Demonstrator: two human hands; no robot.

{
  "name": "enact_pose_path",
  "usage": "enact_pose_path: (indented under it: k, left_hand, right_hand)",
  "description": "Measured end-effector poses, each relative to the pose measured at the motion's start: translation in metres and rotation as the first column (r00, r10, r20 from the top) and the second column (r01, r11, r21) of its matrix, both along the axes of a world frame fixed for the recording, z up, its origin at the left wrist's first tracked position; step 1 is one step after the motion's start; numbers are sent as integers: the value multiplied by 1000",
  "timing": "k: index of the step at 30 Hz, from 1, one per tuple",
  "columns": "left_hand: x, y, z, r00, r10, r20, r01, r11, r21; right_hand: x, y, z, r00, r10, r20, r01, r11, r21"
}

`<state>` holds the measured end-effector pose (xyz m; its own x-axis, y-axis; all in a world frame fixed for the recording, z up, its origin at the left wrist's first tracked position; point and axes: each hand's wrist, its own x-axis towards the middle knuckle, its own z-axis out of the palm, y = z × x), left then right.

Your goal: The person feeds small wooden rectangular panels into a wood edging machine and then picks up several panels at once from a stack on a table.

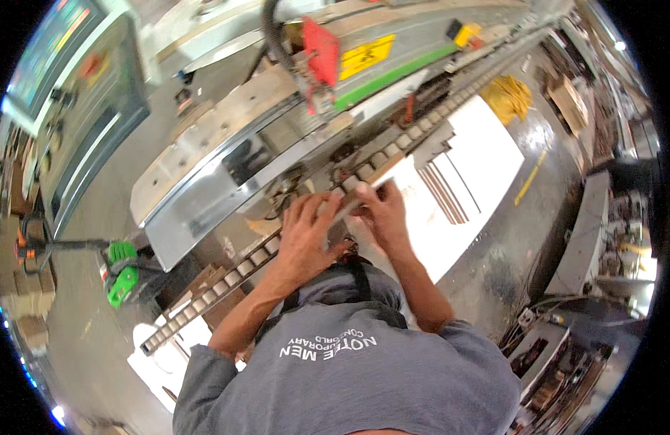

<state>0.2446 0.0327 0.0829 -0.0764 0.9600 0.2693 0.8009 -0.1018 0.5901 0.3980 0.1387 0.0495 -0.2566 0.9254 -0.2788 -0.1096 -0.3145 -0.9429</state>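
Note:
Both hands are in front of me at the near edge of a long machine [204, 170], by its rail of pale rollers [241, 272]. A narrow light-coloured strip [345, 211] runs slantwise between them. My right hand [384, 220] is closed on the strip, thumb and fingers pinching it. My left hand [304, 237] lies against the strip's nearer end, fingers bent over it and thumb below. The fingers hide much of the strip, and the picture is a little blurred there.
A white panel [422, 239] lies to my right, with several narrow brown strips [445, 194] on it. Beyond it is a yellow cloth [506, 100]. A control panel [96, 109] stands at far left, above a green object [122, 274]. A red plate [320, 52] juts from the machine.

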Motion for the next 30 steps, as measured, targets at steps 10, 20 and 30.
enact_pose_path:
  k: [10,20,30]
  left_hand:
    - [-183,-16,-56,977,153,-150,-128,979,161]
    - [-220,-9,-69,878,409,-250,-318,888,333]
    - [-240,-20,-83,910,397,-119,-324,861,392]
  right_hand:
    - [-160,-17,-33,882,282,-377,-345,932,-109]
    - [-224,-23,-54,894,403,-197,-405,914,29]
    - [-245,-16,-72,867,484,-115,-480,875,66]
